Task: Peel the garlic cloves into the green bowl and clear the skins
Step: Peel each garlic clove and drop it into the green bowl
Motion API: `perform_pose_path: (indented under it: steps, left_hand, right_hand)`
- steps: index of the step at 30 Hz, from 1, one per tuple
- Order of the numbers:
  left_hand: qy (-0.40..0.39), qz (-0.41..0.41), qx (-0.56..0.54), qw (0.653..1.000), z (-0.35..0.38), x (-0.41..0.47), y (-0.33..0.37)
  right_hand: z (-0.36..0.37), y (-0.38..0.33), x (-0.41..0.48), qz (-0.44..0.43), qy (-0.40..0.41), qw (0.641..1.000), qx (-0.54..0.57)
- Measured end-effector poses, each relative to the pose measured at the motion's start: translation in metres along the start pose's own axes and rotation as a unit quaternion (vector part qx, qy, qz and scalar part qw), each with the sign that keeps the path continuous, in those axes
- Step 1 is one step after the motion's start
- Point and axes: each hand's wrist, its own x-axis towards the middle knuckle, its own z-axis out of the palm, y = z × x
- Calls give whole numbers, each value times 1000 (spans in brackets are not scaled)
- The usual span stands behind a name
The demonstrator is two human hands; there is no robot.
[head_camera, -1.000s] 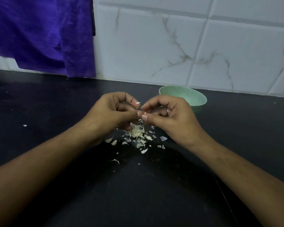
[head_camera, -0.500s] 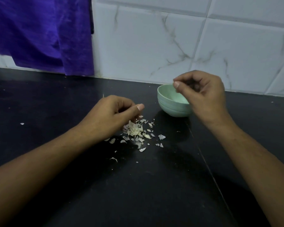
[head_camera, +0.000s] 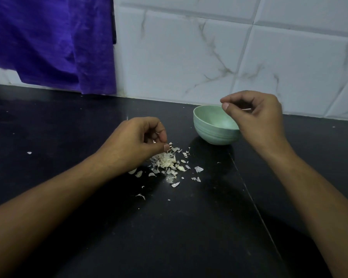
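Back wall [head_camera: 209,57]: large white tiles are noted, veined in grey like marble and divided by pale grout lines. The lines are rendered slanted and slightly bowed by the wide lens.

Upper left: a purple cloth [head_camera: 48,41] is hung against the wall. It is creased, and its uneven lower edge ends just above the surface. A strip of white tile is left showing beneath it at the far left.

Surface [head_camera: 169,247]: black, with a dull sheen, and met by the wall along a pale joint. A thin straight seam [head_camera: 255,207] is traced from the middle toward the lower right.

Light: dim, cool and diffuse. Only soft shadows are cast.
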Motion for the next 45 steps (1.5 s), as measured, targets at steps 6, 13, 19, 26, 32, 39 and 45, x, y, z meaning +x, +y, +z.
perform_pose_path:
  steps: [6, 13, 19, 26, 32, 39, 45]
  left_hand:
    - [-21, -12, -15, 1000, 0, 0, 1]
    - [-37, -14, 28, 999, -6, 0, 6]
    - [-8, -23, 81, 996, -9, 1, 2]
    - [-12, -31, 87, 996, -10, 1, 2]
    - [-71, -24, 92, 993, -22, 2, 6]
    - [-115, -32, -24, 993, -21, 2, 7]
    - [-137, -55, -88, 985, -10, -4, 12]
  right_hand:
    - [24, -19, -27, 7, -334, 943, 7]
    - [37, -12, -40, -14, -399, 917, -25]
    - [56, -13, -52, -93, -388, 912, -95]
    - [57, -14, -50, -95, -377, 916, -97]
    - [46, -12, -42, 28, -348, 935, 58]
    - [49, -13, -46, 79, -347, 928, 108]
    - [50, -19, -48, 69, -309, 940, 126]
